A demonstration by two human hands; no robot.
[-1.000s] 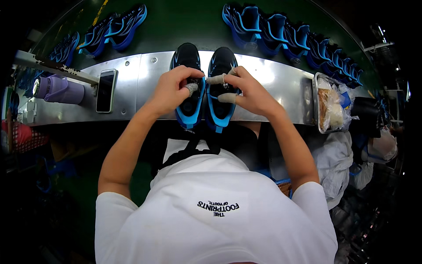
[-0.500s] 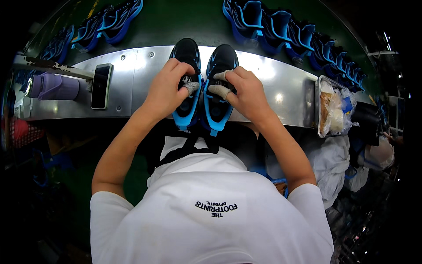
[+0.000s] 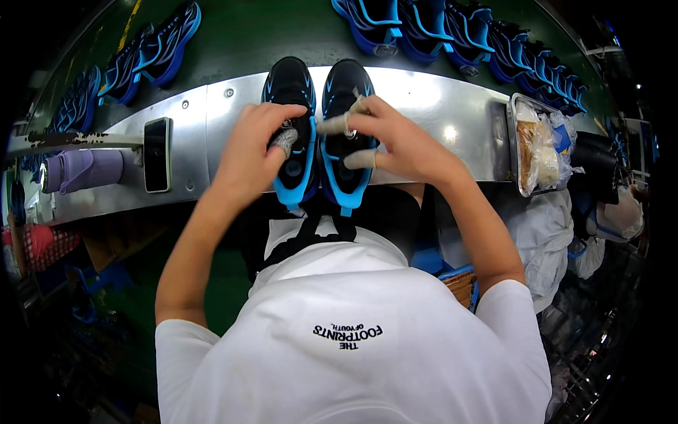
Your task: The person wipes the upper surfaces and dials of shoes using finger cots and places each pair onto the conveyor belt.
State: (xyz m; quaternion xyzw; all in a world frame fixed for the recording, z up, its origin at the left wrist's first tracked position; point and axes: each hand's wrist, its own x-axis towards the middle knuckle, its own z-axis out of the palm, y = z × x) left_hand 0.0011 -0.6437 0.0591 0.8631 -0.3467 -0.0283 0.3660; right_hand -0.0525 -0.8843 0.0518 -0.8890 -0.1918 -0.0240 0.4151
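Observation:
Two black and blue sneakers stand side by side at the near edge of a metal ledge, toes pointing away and light-blue heel tabs toward me. On the left sneaker [image 3: 289, 81] my left hand [image 3: 251, 152] is closed, its forefinger across the laces and its covered thumb by the tongue. Above the right sneaker [image 3: 347, 78] my right hand [image 3: 406, 141] has its fingers spread, the forefinger reaching over the laces toward the left shoe. Pale fabric covers wrap several of its fingertips and its thumb. Whether these fingertips touch the shoe I cannot tell.
A phone [image 3: 157, 152] and a purple bottle [image 3: 88, 169] lie left on the metal ledge [image 3: 191, 145]. To the right sits a metal tray [image 3: 519, 159] of plastic-wrapped items. Beyond, several similar sneakers [image 3: 424, 32] line a green surface [image 3: 247, 42]. White plastic bags [image 3: 540, 240] hang at right.
My right hand's fingers have spread apart and its thumb has drawn back from the tongue. My left hand stays on the left sneaker. The whole view has shifted slightly.

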